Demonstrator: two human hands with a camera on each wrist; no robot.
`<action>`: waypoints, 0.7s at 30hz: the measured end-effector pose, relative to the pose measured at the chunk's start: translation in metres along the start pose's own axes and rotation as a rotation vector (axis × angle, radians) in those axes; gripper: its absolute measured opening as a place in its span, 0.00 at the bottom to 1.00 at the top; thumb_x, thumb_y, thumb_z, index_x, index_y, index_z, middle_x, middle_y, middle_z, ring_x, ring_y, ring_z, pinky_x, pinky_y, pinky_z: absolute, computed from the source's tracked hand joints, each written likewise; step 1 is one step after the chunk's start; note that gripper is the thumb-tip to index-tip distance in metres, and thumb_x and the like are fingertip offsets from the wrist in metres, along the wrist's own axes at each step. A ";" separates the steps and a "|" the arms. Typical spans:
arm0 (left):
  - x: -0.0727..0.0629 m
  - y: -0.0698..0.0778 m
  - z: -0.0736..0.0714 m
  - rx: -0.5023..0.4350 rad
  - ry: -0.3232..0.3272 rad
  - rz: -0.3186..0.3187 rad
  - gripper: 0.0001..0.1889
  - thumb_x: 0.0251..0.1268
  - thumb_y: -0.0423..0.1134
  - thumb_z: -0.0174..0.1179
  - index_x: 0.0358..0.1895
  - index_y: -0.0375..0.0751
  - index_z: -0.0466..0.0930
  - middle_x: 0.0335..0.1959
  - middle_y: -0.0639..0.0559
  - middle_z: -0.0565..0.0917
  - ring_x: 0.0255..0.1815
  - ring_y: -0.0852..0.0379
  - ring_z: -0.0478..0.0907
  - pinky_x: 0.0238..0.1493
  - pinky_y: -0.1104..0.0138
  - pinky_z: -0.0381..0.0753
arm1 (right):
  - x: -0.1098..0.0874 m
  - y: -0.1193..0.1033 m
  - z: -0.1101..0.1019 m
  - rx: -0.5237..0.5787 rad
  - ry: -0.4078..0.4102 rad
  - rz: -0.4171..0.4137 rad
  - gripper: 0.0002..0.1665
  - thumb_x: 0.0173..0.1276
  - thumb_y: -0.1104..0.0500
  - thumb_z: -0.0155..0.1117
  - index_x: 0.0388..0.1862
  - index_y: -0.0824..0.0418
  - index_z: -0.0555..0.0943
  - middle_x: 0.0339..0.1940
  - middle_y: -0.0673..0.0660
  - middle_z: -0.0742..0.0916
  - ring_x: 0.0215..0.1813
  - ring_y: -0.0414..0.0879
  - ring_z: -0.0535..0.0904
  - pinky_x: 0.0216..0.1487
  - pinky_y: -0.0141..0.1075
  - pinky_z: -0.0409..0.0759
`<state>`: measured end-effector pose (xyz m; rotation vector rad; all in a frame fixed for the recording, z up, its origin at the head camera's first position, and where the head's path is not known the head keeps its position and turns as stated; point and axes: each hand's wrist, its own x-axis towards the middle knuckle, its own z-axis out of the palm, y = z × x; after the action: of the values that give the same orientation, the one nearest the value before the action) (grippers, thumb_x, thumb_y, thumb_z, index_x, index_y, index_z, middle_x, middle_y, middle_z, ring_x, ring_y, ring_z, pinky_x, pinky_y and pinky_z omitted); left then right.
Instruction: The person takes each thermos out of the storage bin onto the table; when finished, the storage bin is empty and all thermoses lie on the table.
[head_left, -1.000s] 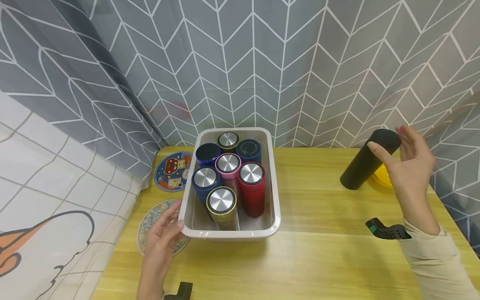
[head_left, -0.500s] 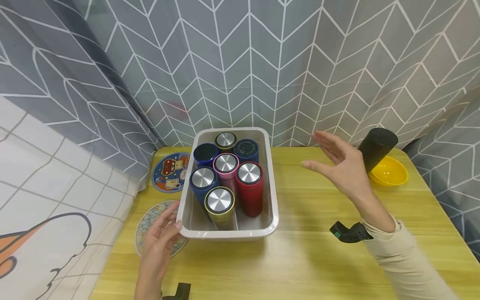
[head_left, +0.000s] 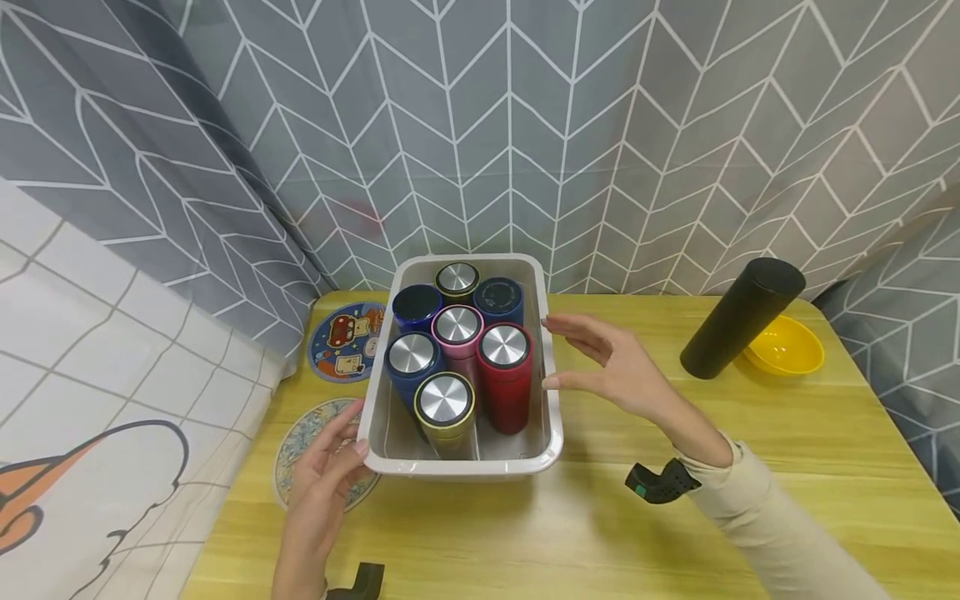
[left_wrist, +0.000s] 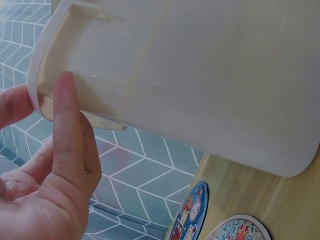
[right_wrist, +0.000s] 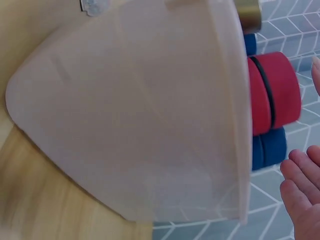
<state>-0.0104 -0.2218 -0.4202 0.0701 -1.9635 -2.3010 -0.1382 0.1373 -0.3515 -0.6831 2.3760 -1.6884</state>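
Observation:
A white plastic bin (head_left: 465,468) stands on the table with several vacuum flasks upright in it. Among them are a red flask (head_left: 507,400), a pink one (head_left: 457,325), a gold one (head_left: 444,408) and blue ones. My left hand (head_left: 322,479) grips the bin's left rim, thumb over the lip and fingers under it outside, as the bin (left_wrist: 225,75) shows in the left wrist view. My right hand (head_left: 622,367) is at the right rim, fingers and thumb extended and spread apart, holding nothing; whether the fingertips touch the rim I cannot tell.
A black flask (head_left: 738,321) stands at the back right, in front of a yellow bowl (head_left: 787,346). Two round coasters, a blue cartoon coaster (head_left: 345,342) and a floral coaster (head_left: 300,442), lie left of the bin. A grey patterned curtain (head_left: 525,150) hangs behind the table.
My right hand has let go of the black flask and moved left to the bin's right rim. The flask stays by the yellow bowl. My left hand keeps its grip on the bin.

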 end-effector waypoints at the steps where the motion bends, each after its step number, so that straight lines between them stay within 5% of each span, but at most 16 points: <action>1: 0.000 0.000 0.000 0.001 0.000 -0.001 0.26 0.71 0.22 0.48 0.71 0.38 0.69 0.47 0.54 0.81 0.42 0.61 0.83 0.42 0.69 0.88 | 0.002 0.000 0.002 0.006 -0.009 0.006 0.46 0.53 0.59 0.82 0.71 0.59 0.73 0.70 0.57 0.80 0.73 0.48 0.74 0.74 0.27 0.70; 10: 0.001 0.000 0.001 -0.001 -0.002 -0.011 0.26 0.71 0.23 0.48 0.71 0.37 0.68 0.47 0.54 0.82 0.43 0.61 0.84 0.42 0.69 0.88 | 0.017 0.002 0.021 0.037 -0.063 0.026 0.45 0.52 0.60 0.82 0.69 0.59 0.74 0.69 0.57 0.81 0.72 0.52 0.75 0.75 0.41 0.72; 21: 0.001 0.000 -0.001 0.002 -0.014 -0.005 0.26 0.72 0.23 0.48 0.72 0.37 0.68 0.48 0.55 0.81 0.45 0.62 0.83 0.42 0.70 0.87 | 0.024 0.003 0.032 0.048 -0.082 0.000 0.45 0.51 0.59 0.82 0.70 0.55 0.74 0.67 0.56 0.81 0.70 0.53 0.77 0.75 0.46 0.74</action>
<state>-0.0111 -0.2226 -0.4198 0.0589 -1.9752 -2.3087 -0.1488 0.1001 -0.3618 -0.7304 2.2733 -1.6777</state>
